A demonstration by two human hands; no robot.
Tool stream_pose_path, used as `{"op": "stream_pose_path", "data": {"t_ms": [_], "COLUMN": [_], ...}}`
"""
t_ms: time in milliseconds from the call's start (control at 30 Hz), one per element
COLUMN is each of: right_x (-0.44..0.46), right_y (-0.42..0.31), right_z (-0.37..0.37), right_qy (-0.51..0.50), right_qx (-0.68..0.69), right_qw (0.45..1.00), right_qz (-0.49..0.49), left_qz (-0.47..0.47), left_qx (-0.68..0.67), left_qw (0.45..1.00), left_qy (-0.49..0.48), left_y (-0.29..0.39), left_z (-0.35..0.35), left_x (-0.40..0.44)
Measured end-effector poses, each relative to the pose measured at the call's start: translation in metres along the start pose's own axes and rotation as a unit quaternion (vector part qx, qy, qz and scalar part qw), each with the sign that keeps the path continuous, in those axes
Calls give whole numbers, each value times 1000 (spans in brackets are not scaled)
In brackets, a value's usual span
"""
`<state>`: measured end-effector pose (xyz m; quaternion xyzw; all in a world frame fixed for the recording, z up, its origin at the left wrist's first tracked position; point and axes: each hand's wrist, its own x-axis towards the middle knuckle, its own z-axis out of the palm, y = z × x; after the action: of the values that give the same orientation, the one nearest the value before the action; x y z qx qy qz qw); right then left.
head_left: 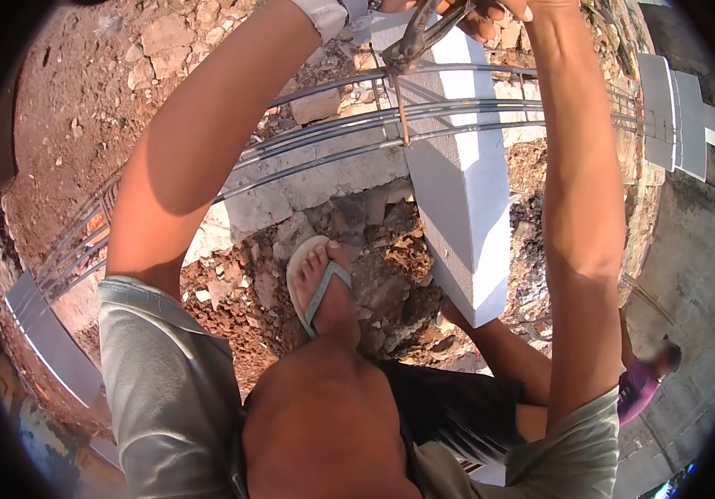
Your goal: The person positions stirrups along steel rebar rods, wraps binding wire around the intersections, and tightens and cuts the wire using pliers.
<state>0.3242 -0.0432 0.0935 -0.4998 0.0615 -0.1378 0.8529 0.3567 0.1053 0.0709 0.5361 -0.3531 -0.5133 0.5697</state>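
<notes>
At the top edge, a pair of metal pincers has its jaws down at a stirrup on the steel rebars. My right hand is closed around the pincers' handles, fingers curled. My left hand is largely cut off by the frame edge and appears closed at the other handle. The rebars run across in a cage from left to right. Beneath them a white block stretches toward me, its right side in bright sun.
My sandalled foot stands on broken rubble. A pale concrete ledge lies under the rebars. Grey-white panels cross the cage at right, another panel at left. A person in a purple shirt is at lower right.
</notes>
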Motion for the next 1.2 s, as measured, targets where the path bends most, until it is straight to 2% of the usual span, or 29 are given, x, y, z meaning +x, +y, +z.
{"op": "stream_pose_path", "data": {"t_ms": [133, 167, 267, 367, 467, 500, 867, 933, 1100, 1200], "right_x": [-5, -6, -7, -9, -12, -13, -18, -17, -9, -10], "right_y": [-2, -1, -1, -3, -2, -1, -2, -9, -18, -14], "right_z": [-2, -3, -6, -10, -13, -12, -20, -12, -12, -9], "right_qy": [-2, -4, -3, -8, -10, -12, -11, -6, 12, 8], "right_qx": [14, 22, 30, 41, 50, 57, 75, 50, 23, 20], "right_qw": [1000, 1000, 999, 999, 999, 998, 997, 999, 1000, 1000], "right_qz": [-9, -8, -11, -14, -15, -17, -21, -19, -15, -6], "left_qz": [52, 21, 57, -24, 55, 71, 14, 28, 135, 163], "left_qx": [-37, -45, -9, -53, 179, 192, 157, 170, 232, 249], "left_qw": [995, 993, 996, 998, 982, 978, 987, 983, 922, 894], "left_qy": [81, 109, 66, 3, 36, 34, 28, 67, 278, 334], "left_y": [-12, -14, -21, -18, -30, -34, -36, -30, -29, -38], "left_z": [10, 12, 5, 4, 13, 12, 20, 25, 44, 53], "left_x": [33, 33, 32, 34, 53, 56, 62, 56, 14, 0]}}
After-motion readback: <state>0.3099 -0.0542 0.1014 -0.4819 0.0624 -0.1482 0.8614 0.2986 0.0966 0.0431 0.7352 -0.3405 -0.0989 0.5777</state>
